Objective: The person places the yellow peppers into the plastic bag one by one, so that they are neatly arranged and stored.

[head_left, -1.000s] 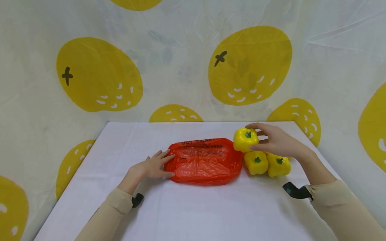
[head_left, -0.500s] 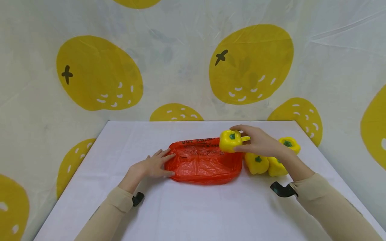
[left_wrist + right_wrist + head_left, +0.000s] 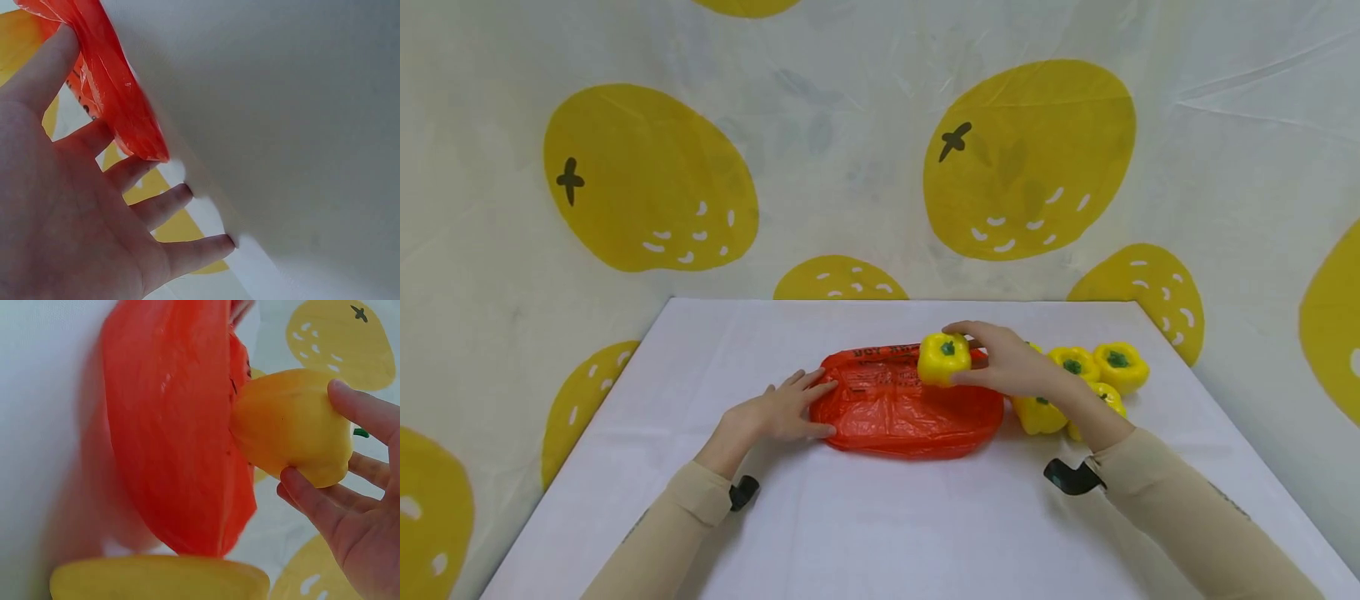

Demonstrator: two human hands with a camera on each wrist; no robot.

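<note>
My right hand grips a yellow bell pepper with a green stem, held over the right part of a red plastic bag with dark print. In the right wrist view the pepper sits between thumb and fingers, its lower end right at the top of the red bag. My left hand lies at the bag's left end, fingers spread and straight. The left wrist view shows its thumb and nearer fingertips against the red plastic, the other fingertips on the white cloth.
Several more yellow bell peppers stand in a group right of the bag, partly behind my right forearm. A white cloth covers the table. Behind it hangs a pale curtain printed with large yellow fruits.
My right hand has carried the pepper leftward from above the pepper group to over the bag, uncovering more peppers behind. My left hand has stayed at the bag's left end.
</note>
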